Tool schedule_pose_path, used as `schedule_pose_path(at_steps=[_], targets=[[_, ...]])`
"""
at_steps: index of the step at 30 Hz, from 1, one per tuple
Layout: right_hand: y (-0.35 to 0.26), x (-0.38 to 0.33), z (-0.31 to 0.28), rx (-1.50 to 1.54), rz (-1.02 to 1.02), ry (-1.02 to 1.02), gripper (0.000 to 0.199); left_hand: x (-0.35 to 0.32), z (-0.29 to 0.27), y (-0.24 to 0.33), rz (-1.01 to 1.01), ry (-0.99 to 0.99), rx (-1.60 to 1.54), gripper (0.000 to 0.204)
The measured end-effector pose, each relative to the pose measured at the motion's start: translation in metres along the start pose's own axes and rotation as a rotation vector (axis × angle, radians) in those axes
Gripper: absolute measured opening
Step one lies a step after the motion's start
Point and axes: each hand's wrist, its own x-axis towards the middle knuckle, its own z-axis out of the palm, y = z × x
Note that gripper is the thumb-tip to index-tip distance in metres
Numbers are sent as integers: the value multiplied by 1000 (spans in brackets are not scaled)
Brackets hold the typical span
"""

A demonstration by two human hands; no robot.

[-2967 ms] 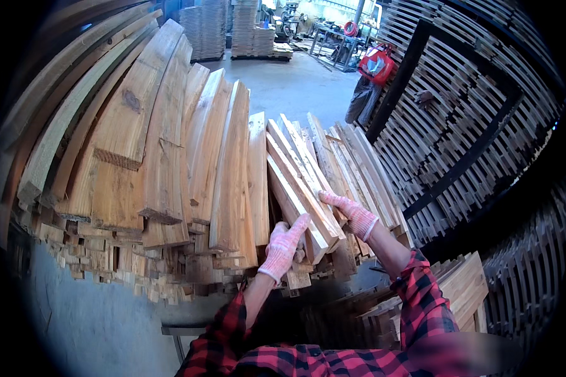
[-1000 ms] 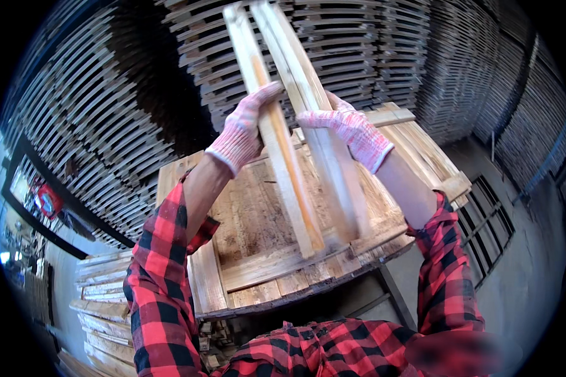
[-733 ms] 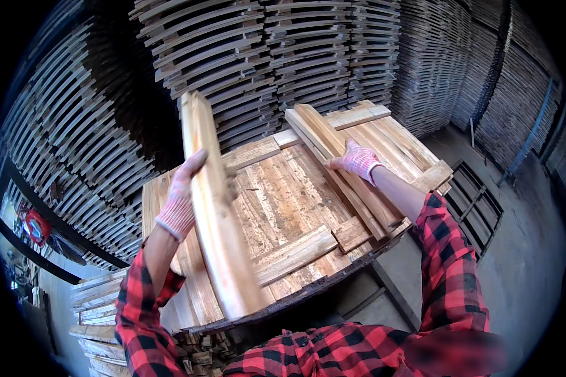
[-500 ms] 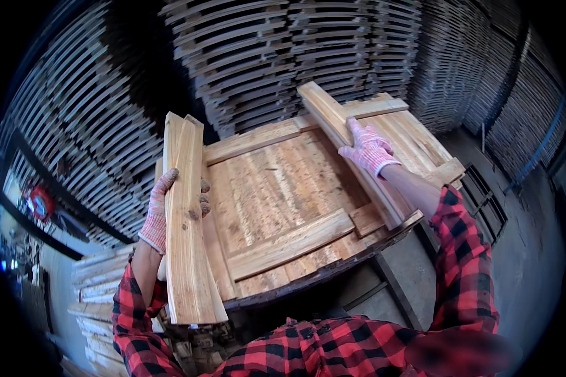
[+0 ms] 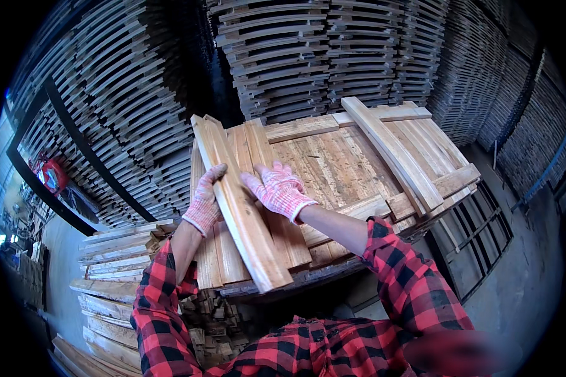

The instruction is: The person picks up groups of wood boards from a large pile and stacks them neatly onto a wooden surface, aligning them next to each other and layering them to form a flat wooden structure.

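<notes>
A long pale wooden board (image 5: 244, 217) lies tilted across the left end of the work table, its near end toward me. My left hand (image 5: 206, 200), in a pink and white knitted glove, is closed round its left edge, thumb on top. My right hand (image 5: 283, 191), gloved alike, is open with fingers stretched out over the boards just right of it. Its thumb touches the held board's right edge. Another board (image 5: 289, 235) lies partly under the held one. Farther right, a separate board (image 5: 393, 154) lies across the table with no hand on it.
Flat boards and edge strips (image 5: 352, 210) cover the table. Tall stacks of slatted wood (image 5: 277, 63) stand behind it. A pile of boards (image 5: 110, 283) is at the left, and a dark metal frame (image 5: 484, 235) lies on the floor at the right.
My right hand has let go of the right-hand board, now lying across the table, and moved left beside my left hand. The left-hand boards have come down onto the table and spread apart.
</notes>
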Motion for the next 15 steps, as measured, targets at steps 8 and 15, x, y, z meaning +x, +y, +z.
schedule_pose_path(at_steps=[8, 15], targets=[[16, -16, -32, 215, 2, 185, 105, 9, 60, -16, -15, -121, 80, 59], [109, 16, -26, -144, 134, 195, 73, 25, 35, -32, -119, -201, -55, 57]])
